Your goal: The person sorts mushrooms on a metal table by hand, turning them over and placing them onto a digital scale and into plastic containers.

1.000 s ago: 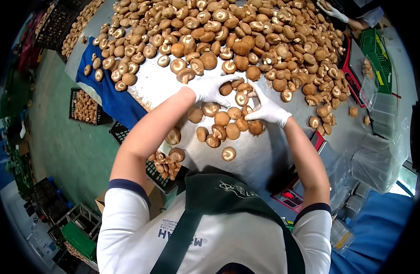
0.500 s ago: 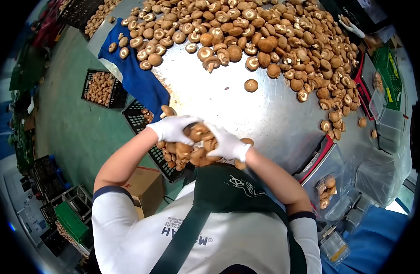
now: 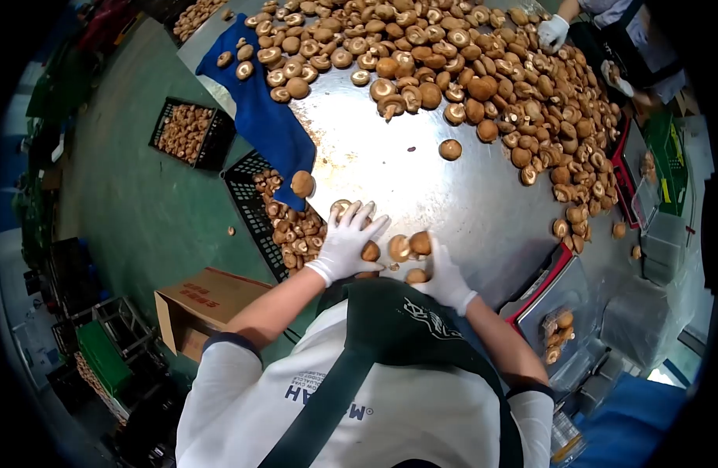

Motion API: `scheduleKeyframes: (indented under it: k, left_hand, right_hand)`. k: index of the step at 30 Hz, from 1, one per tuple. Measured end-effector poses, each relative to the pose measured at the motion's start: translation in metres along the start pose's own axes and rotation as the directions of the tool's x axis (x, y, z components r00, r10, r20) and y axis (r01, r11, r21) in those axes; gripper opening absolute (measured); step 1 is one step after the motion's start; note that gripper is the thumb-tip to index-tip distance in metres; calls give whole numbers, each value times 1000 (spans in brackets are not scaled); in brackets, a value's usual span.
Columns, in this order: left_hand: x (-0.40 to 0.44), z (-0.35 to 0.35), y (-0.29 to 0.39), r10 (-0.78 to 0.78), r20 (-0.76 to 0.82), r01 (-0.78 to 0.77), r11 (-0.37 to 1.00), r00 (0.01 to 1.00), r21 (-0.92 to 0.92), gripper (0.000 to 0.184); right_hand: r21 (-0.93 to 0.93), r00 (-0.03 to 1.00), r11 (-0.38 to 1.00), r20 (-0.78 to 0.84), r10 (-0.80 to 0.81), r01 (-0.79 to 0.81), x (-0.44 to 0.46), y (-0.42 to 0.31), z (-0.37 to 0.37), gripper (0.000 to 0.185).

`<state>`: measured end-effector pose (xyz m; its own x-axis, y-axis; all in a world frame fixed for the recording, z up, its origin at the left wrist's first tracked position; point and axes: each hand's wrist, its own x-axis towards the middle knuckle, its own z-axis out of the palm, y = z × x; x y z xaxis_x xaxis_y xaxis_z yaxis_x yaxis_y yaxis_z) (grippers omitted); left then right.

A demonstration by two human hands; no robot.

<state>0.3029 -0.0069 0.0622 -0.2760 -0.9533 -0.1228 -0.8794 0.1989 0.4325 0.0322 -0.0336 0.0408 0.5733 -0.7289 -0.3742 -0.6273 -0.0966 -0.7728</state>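
Note:
Near the table's front edge, my left hand [image 3: 347,243] in a white glove lies with spread fingers over a few brown mushrooms, one of them [image 3: 370,250] showing beside the thumb. My right hand [image 3: 447,279], also gloved, is off to the right with its fingers stretched out. Against its inner side are a mushroom [image 3: 420,242] and a lower one [image 3: 416,275]. Another mushroom [image 3: 399,248] sits between the hands. Left of my left hand, a black crate [image 3: 254,210] holds many mushrooms [image 3: 296,232].
A large mushroom heap [image 3: 484,70] covers the far side of the metal table [image 3: 374,171]. A blue cloth [image 3: 277,136] hangs over the left edge, with one mushroom [image 3: 302,184] near its end. Cardboard box [image 3: 211,300] stands below. Another person's gloved hand [image 3: 553,33] reaches in, top right.
My hands were close together around a bunch of mushrooms beside the crate; now they are apart, the right one farther right. More mushrooms show in the crate. The other person's hand has appeared.

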Motion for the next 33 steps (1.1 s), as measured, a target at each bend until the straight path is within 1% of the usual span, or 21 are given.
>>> scheduleKeyframes:
  k: [1,2,5,6,7,8,9,10,11,12,14,16,18,20,22,23,26,28,30,32,33]
  left_hand:
    - [2,8,1,-7,-87,9,1000,996,27,78]
    - [-1,9,-3,-6,-55,5,1000,998,-5,74]
    - [-26,2,-24,-5,-4,4,997,1000,-75,56]
    - [-39,2,-33,-60,-4,60,998,998,-27,58]
    - [-52,-4,-39,-139,-5,139,990,990,-34,56]
    - [-63,-14,-47,-143,-78,143,990,987,-12,56]
    - [-72,-22,-55,-188,-53,191,979,981,63,54]
    - [-78,-28,-64,-216,-109,222,974,970,53,52]
    - [-84,-26,-74,-265,-185,275,961,947,35,52]
    - [-83,-29,-78,-334,-215,358,930,918,86,53]
    - [-65,-34,-95,-404,-266,374,914,875,-158,53]
    - [-36,-37,-86,-328,-483,314,943,812,-112,60]
    - [-20,-34,-85,-342,-506,327,937,792,-121,64]
    - [7,-28,-84,-322,-459,316,944,828,-93,61]
    - [18,-9,-90,-285,-408,280,957,867,-72,35]
    - [18,-9,-86,-277,-345,264,961,897,-84,31]
    - [-6,-16,-79,-230,-131,217,970,964,-106,24]
    - [-34,-23,-80,-284,109,287,958,953,-9,24]
    - [-57,-31,-80,-202,128,164,953,971,255,25]
    - [-49,-36,-78,-207,55,193,962,977,193,32]
    - [-36,-43,-70,-191,20,185,968,981,168,34]
  right_hand:
    - [55,999,997,-16,-47,48,11,4,19,111]
    - [111,995,989,-38,-92,96,20,3,33,110]
    - [77,991,997,135,-17,7,50,-44,35,101]
    - [88,986,986,83,-146,139,60,-46,48,98]
    - [213,969,965,157,-191,155,67,-61,48,96]
    - [334,945,928,219,-244,162,75,-75,48,94]
    - [408,935,894,204,-289,188,77,-80,60,91]
    - [477,925,853,185,-332,211,76,-81,70,88]
    - [446,916,892,326,-234,70,69,-102,50,84]
    - [464,911,883,330,-247,71,69,-94,55,80]
    - [411,928,909,307,-210,69,71,-75,58,73]
    - [425,957,902,223,-185,76,73,-53,62,65]
    - [420,984,906,136,-117,50,66,-37,55,58]
    - [397,1000,918,12,0,-4,53,-26,22,52]
    - [491,982,871,-153,106,-17,42,16,19,47]
    - [540,959,842,-229,166,-17,35,34,17,45]
    - [769,881,638,-289,373,-18,6,57,-4,43]
    - [780,826,625,-356,438,5,-6,64,-17,42]
    - [757,737,649,-481,475,76,-10,77,-22,43]
    - [679,589,712,-654,475,180,-1,93,-27,44]
    - [749,576,633,-610,544,195,0,83,-45,50]
